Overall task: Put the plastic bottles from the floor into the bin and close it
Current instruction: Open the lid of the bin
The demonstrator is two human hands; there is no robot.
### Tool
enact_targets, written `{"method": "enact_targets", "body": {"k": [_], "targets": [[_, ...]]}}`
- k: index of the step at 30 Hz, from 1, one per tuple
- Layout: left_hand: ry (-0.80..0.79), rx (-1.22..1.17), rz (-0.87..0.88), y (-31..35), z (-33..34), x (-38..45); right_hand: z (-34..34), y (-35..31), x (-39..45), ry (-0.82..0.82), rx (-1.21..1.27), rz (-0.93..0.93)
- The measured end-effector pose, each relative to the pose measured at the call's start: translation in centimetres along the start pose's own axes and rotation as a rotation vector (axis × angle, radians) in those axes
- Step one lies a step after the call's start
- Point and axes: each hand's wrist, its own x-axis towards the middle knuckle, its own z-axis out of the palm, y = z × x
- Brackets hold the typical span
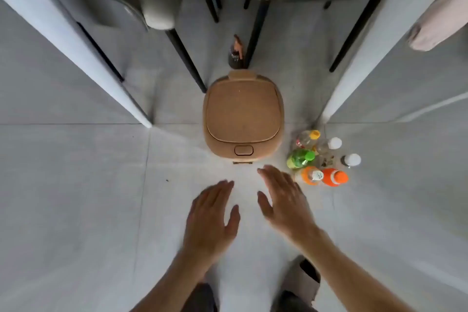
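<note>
A tan bin [242, 115] stands on the pale tiled floor with its lid down and a push button [243, 150] on its near edge. Just right of it stand several upright plastic bottles: a green one [300, 158], one with a yellow cap [308, 137], two orange ones [334, 177] [312, 175] and two clear ones with white caps [350, 160] [329, 145]. My left hand [211, 218] and my right hand [285, 200] hover flat, fingers apart and empty, over the floor in front of the bin. The right fingertips are close to the bin's front.
A dark bottle [236, 54] stands behind the bin beside a black table leg [255, 33]. Chairs [157, 12] and more dark legs crowd the space beyond. Wall corners [141, 114] [326, 111] frame the opening on both sides. My feet [301, 284] are at the bottom edge.
</note>
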Motion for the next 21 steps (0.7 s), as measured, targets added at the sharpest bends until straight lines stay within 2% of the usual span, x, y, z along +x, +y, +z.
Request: {"method": "enact_targets", "body": {"k": [6, 9, 14, 21], "targets": [[0.087, 0.18, 0.397, -5.7, 7.8, 9.0, 7.0, 6.8, 7.2, 0.2, -0.228, -0.364], [0.217, 0.298, 0.534, -7.1, 9.1, 12.1, 8.9, 8.6, 9.2, 0.338, -0.316, -0.529], [0.403, 0.381, 0.706, -8.2, 10.7, 14.8, 11.1, 10.4, 11.2, 0.487, -0.316, -0.656], [0.467, 0.399, 0.793, -10.1, 10.7, 15.7, 11.9, 11.5, 11.8, 0.617, -0.32, -0.732]]}}
